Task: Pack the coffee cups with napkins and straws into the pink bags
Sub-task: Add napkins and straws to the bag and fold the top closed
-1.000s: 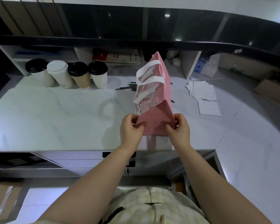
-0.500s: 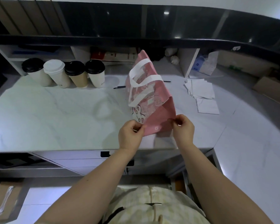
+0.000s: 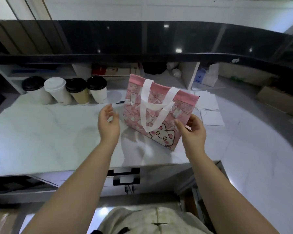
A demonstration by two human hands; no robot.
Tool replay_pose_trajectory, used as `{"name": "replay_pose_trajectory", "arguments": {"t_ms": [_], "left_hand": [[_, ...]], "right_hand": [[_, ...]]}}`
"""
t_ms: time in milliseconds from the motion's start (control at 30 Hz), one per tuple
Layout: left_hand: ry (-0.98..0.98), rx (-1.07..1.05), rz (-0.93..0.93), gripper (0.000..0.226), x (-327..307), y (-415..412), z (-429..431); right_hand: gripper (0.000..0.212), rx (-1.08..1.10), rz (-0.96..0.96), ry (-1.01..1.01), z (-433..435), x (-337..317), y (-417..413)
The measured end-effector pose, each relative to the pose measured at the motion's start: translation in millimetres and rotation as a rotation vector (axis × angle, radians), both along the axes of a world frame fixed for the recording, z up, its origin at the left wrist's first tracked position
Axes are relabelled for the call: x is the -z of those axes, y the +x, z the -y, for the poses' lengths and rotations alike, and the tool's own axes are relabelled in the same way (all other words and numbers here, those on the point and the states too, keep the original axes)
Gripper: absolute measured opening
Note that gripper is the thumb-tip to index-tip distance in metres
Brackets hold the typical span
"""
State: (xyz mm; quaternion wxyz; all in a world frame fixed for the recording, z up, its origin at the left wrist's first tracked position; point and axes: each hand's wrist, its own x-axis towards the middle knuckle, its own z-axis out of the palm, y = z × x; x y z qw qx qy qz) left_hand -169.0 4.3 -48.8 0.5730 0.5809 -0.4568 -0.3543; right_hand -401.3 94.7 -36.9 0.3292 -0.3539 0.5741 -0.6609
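Pink bag (image 3: 134, 107) stands upright on the bench (image 3: 57, 132), mouth up for loading. My right hand (image 3: 191, 130) lightly pinches its right edge to steady it. My left hand (image 3: 108, 122) is relaxed and empty, just beside the bag. Coffee cups (image 3: 66, 92) are lined along the back, napkins (image 3: 208, 105) to the right, both handy.

This is a café counter. Below its raised black ledge (image 3: 142, 55), lidded takeaway cups (image 3: 78, 92) and loose napkins (image 3: 208, 103) sit on the white bench (image 3: 49, 132).

No legible text anywhere, not even on the pink bag (image 3: 183, 107) or cups (image 3: 98, 94).
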Motion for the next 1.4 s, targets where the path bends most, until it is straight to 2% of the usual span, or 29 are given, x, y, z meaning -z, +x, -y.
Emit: {"name": "replay_pose_trajectory", "arguments": {"t_ms": [167, 233, 400, 600, 700, 933, 1167, 1400], "left_hand": [[0.111, 0.269, 0.076, 0.033, -32.6, -8.6, 51.4], [0.117, 0.272, 0.041, 0.028, -32.7, -13.4, 52.3], [0.132, 0.291, -0.034, 0.005, -25.3, -13.4, 43.7], [0.086, 0.295, -0.052, 0.018, -11.8, -3.9, 24.3], [0.17, 0.27, -0.025, 0.023, 11.2, 4.5, 11.5], [0.168, 0.227, -0.143, 0.016, 16.4, -7.7, 17.8], [0.218, 0.218, -0.082, 0.017, 39.4, 4.2, 7.5], [0.216, 0.158, -0.162, 0.012, 26.4, -4.0, 16.4]], "right_hand": [[0.009, 0.065, 0.082, 0.058, 15.0, -5.2, 8.5], [0.004, 0.101, 0.085, 0.09, 21.5, -7.6, 3.4], [0.013, 0.12, -0.002, 0.131, 45.9, -13.8, -12.0], [0.013, 0.073, 0.007, 0.122, 49.0, -1.7, -26.4], [0.013, -0.009, -0.001, 0.157, 32.0, 17.2, -30.3], [0.012, 0.006, 0.014, 0.204, 46.8, 25.9, -34.6], [0.017, -0.055, 0.029, 0.268, 40.2, 44.6, -44.8], [0.02, 0.067, 0.144, 0.207, 51.9, 35.2, -39.9]]}}
